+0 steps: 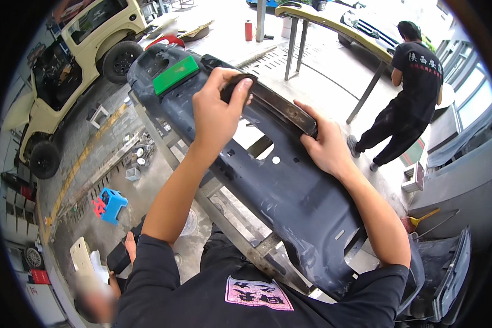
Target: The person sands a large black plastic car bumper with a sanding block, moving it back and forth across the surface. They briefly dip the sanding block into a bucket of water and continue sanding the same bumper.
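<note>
Left hand (217, 106) pinches dark curled piece (234, 89), material unclear; right hand (329, 146) clasps long dark-brown bar (285, 110); loose grip risks dropping it.

The fingers of your left hand (216, 106) pinch a black piece (231, 91); your right hand (329, 143) holds one end of a dark bar (287, 111) above the grey bumper (306, 199), where a green block (175, 75) lies.

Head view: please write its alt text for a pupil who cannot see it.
A person's left hand holds a small black piece and their right hand a long brown bar, over a large dark grey moulded panel. A bright green rectangular block lies on it, and a cream vehicle stands at left.
</note>
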Action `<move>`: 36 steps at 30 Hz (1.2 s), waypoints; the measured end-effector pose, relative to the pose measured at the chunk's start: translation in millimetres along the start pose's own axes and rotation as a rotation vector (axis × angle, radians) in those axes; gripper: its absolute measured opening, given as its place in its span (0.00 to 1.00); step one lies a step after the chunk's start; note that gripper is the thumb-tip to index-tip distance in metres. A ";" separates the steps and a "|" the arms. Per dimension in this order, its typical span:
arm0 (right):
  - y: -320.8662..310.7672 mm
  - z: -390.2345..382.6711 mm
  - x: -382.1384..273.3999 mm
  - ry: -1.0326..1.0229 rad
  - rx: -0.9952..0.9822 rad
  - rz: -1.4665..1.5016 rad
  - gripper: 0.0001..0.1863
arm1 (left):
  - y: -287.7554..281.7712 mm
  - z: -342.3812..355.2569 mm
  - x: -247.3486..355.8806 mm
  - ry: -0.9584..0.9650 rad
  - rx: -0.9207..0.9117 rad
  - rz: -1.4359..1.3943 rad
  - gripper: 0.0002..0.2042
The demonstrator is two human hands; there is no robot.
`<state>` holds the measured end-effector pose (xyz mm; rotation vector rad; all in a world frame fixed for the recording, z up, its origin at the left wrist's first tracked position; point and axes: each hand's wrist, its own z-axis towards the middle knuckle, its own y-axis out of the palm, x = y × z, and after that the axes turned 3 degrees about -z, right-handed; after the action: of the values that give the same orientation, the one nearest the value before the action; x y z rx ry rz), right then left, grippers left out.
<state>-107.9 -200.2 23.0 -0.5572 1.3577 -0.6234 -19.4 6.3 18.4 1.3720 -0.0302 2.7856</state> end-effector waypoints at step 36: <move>3.3 0.5 5.9 -0.155 0.121 0.022 0.36 | -0.8 56.0 -31.6 1.001 -0.909 0.410 0.18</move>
<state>-106.5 -201.9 16.6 -0.4826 1.1713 -0.6273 44.2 4.5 27.5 -0.2638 -1.4061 2.7210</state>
